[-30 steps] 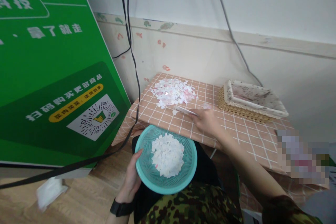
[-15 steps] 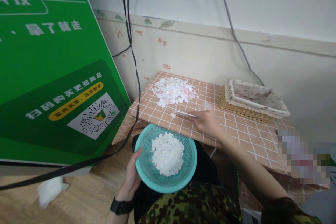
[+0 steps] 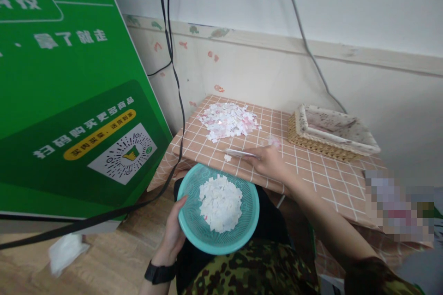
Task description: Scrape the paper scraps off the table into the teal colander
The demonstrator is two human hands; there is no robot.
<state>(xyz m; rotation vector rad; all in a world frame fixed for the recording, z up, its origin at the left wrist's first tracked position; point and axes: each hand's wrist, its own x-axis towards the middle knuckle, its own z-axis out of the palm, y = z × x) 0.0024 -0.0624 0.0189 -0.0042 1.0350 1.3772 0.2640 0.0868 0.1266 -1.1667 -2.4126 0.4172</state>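
Observation:
My left hand [image 3: 174, 227] grips the left rim of a round turquoise plastic colander [image 3: 255, 221], thumb over the edge. It rests on my lap below the table edge and holds a heap of small white paper scraps [image 3: 221, 203]. Above the table's front part, my right hand [image 3: 272, 162] is closed on a thin, flat, pale card-like piece [image 3: 242, 153], seen nearly edge-on. Just in front of the card's far end, a small white scrap [image 3: 227, 158] lies on the cloth. A larger pile of white and pinkish paper scraps [image 3: 228, 121] spreads behind it.
A checked brown cloth covers the table [image 3: 332, 193]. On its right stands a fabric-lined wicker basket [image 3: 323, 145]. A black cable [image 3: 179, 97] hangs down on the left, before a green panel [image 3: 69, 83]. A white plastic bag [image 3: 67, 253] lies on the floor.
My right hand has shifted slightly left with the card. The small white scrap sits a little closer to the table's front edge. My left hand and the colander stay put.

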